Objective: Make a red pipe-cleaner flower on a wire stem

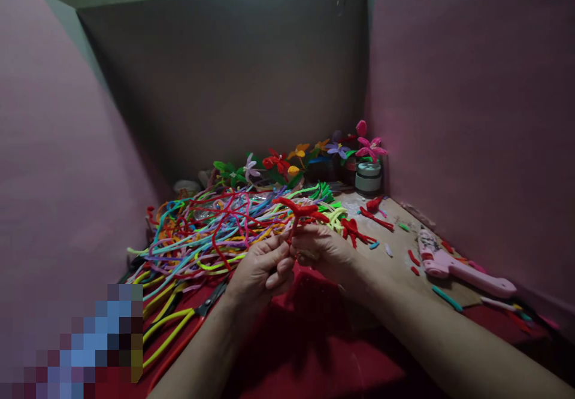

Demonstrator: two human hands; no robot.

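Between my hands, in the middle of the head view, stands a red pipe-cleaner flower (299, 209), its fuzzy petals spread at the top. My left hand (265, 262) pinches the lower end of its stem. Just beside it, my right hand (321, 248) has its fingers closed around the stem below the petals; the fingertips are partly hidden. A heap of loose pipe cleaners (202, 231) in many colours lies behind and left of my left hand. Red petal pieces (354, 231) rest just behind my right hand.
Yellow-handled scissors (197, 312) lie by my left forearm. On the right, a pink glue gun (462, 272) lies among short pipe-cleaner scraps on a brown board (390, 279). Pipe-cleaner flowers (276, 162) and a grey jar (368, 178) line the back. Pink panels (476, 99) enclose the sides.
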